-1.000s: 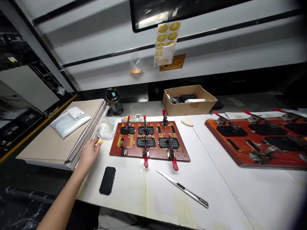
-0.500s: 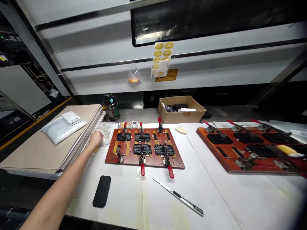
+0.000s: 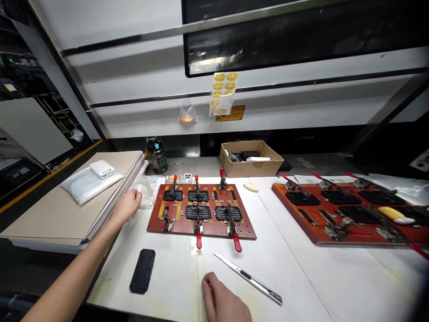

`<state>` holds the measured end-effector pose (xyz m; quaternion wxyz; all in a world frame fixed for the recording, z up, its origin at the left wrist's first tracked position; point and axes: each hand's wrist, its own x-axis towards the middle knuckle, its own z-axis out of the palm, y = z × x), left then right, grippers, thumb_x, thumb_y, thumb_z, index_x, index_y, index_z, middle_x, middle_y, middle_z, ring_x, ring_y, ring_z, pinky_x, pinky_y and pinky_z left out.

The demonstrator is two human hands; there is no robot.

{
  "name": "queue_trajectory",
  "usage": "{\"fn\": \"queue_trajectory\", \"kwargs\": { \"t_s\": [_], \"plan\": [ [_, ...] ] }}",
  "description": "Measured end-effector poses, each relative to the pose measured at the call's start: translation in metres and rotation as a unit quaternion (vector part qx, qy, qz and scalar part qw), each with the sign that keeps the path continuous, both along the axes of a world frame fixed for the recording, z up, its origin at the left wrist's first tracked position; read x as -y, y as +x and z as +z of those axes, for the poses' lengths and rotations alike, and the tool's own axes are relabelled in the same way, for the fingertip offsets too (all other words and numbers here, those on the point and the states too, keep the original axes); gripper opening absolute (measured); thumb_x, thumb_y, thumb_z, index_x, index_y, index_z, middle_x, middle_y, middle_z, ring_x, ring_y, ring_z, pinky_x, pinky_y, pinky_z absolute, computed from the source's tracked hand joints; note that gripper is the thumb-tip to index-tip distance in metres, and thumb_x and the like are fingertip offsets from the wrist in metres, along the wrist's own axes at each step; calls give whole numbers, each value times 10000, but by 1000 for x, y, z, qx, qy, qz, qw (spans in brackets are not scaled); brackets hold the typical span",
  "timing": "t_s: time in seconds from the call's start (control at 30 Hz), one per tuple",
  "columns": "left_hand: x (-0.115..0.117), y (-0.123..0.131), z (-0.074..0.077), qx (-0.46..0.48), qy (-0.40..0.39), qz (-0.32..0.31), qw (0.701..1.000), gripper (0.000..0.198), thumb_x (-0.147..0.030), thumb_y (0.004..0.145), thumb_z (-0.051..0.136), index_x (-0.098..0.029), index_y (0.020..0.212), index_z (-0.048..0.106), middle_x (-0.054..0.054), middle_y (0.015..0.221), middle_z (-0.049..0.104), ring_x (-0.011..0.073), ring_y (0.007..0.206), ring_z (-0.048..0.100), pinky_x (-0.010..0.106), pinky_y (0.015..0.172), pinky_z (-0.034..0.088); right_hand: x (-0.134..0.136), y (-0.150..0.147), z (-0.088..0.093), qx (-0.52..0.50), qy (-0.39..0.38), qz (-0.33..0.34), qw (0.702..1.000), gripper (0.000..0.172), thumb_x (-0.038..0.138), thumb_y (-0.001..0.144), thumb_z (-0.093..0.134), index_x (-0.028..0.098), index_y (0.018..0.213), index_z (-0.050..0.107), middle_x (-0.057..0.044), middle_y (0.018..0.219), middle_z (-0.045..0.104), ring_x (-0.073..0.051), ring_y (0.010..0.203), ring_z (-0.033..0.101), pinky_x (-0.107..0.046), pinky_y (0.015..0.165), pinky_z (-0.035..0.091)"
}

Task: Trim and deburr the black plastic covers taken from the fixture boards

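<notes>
My left hand [image 3: 129,205] sits half-curled at the near edge of a crumpled clear plastic bag [image 3: 145,193]; from this angle I cannot tell whether my fingers grip it. The bag lies between a stack of flat boards [image 3: 117,197] and a red-brown clamping jig [image 3: 154,219], just beside both. My right hand [image 3: 223,300] rests open, palm down and empty, on the white table [image 3: 295,277], near a snap-off utility knife [image 3: 250,278]. Count: six black pieces [image 3: 197,212] clamped on the jig; one black rugged case [image 3: 142,271] on the table.
</notes>
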<state>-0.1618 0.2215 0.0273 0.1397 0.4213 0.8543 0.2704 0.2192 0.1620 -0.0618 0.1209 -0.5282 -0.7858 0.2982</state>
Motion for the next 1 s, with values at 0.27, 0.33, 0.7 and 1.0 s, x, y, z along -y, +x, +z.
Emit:
{"fn": "queue_trajectory", "kwargs": {
  "t_s": [0.27,0.33,0.7,1.0],
  "plan": [
    [96,144,-3,377,-34,-149,914,530,-684,905,473,-194,703,503,-45,577,441,101,504,384,236,508,316,-7,-46,68,-256,-146,135,946,313,457,902,680,249,1126,616,-2,1030,674,-149,827,614,-232,728,415],
    [111,159,-12,428,-43,-141,892,556,-697,911,453,-181,715,521,-41,584,433,85,492,326,225,475,266,-14,-55,64,-254,-185,198,929,237,440,896,687,206,894,648,20,848,645,-135,754,567,-218,640,370],
    [156,156,-34,431,34,-69,899,446,-592,796,727,-187,912,579,-24,723,506,119,601,494,218,493,435,-8,-66,47,-213,-194,154,945,346,362,947,566,190,648,538,47,610,559,-102,602,489,-230,558,265],
    [206,148,-26,165,-73,-139,974,268,-474,904,564,-242,827,671,27,743,620,184,664,556,264,622,441,-1,-75,54,-122,-149,237,952,147,159,831,616,220,964,621,10,835,686,-162,741,636,-235,618,371]
  ]
}}
